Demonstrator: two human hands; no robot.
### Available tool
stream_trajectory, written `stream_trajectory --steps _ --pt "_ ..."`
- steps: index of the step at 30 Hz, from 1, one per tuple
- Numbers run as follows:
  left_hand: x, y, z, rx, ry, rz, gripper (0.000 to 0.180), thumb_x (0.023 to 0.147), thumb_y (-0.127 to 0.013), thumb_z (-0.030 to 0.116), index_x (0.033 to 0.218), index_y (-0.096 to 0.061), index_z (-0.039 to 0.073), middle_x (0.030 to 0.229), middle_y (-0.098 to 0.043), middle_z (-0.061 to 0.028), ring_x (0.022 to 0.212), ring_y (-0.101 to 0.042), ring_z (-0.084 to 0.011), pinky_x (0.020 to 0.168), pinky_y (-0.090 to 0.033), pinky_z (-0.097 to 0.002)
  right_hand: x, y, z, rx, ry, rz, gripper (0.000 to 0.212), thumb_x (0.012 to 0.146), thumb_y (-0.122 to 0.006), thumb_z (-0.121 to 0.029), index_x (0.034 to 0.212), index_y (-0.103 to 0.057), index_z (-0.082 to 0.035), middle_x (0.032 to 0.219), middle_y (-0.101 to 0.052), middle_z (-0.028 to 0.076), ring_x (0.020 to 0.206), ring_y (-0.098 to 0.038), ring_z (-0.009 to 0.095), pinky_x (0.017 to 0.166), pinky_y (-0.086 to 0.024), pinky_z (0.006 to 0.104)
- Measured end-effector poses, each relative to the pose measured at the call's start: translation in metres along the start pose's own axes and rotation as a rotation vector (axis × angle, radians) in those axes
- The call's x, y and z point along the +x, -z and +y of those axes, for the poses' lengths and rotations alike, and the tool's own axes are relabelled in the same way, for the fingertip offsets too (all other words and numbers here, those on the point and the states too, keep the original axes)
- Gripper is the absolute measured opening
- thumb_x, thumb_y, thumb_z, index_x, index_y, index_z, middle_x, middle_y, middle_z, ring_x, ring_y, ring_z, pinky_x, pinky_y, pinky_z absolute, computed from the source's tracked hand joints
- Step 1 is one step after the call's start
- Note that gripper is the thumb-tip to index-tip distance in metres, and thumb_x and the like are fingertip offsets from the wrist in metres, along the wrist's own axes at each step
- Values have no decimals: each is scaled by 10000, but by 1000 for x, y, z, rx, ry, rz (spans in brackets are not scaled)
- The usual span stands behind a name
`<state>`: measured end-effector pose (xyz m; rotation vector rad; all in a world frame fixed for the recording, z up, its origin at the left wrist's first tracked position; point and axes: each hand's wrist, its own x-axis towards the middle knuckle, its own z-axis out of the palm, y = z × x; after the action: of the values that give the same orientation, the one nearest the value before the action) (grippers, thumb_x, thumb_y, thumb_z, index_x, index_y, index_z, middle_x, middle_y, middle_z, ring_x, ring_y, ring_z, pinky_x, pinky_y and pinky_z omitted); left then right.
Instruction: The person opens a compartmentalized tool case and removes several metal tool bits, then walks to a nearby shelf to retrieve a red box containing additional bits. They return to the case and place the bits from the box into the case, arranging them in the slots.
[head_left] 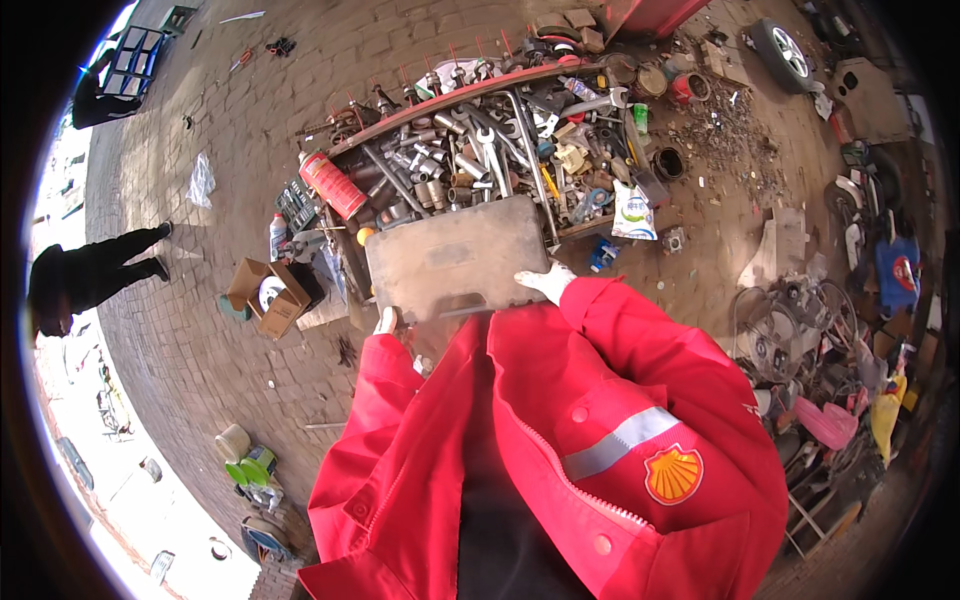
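A dusty brown-grey tool case lies in front of me at the near edge of a bench heaped with tools, its cut-out handle on the side nearest me. My left hand is at the case's near left corner, thumb showing and the other fingers hidden. My right hand grips the near right side, its fingers partly over the top. Beyond the case lie wrenches, sockets and other metal parts. A red spray can rests just past the case's far left corner.
Left of the bench stand an open cardboard box and a socket set. A white bag sits at the bench's right end. A wheel and piled scrap lie to the right. A person in dark clothes stands far left.
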<state>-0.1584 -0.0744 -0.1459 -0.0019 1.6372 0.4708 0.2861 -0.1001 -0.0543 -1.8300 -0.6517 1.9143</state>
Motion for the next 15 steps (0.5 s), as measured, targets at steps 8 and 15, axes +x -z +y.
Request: stream_trajectory --steps 8,15 --pt "-1 6 -9 49 -57 -134 671 834 -598 741 1077 -603 115 796 -660 -85 714 -649 -256 616 -539 -375 10 14 24 47 42 123 994 765 -816 -532 1396 -435 136 1340 -596 232 1276 -558 282 1066 -429 348" --pt "-48 -38 8 -53 -120 -303 418 952 -655 449 1219 -553 144 1048 -657 -44 845 -639 -231 724 -577 -358 -6 31 40 299 198 185 806 801 -818 -442 1350 -528 71 1254 -657 182 1157 -620 223 1010 -464 324"
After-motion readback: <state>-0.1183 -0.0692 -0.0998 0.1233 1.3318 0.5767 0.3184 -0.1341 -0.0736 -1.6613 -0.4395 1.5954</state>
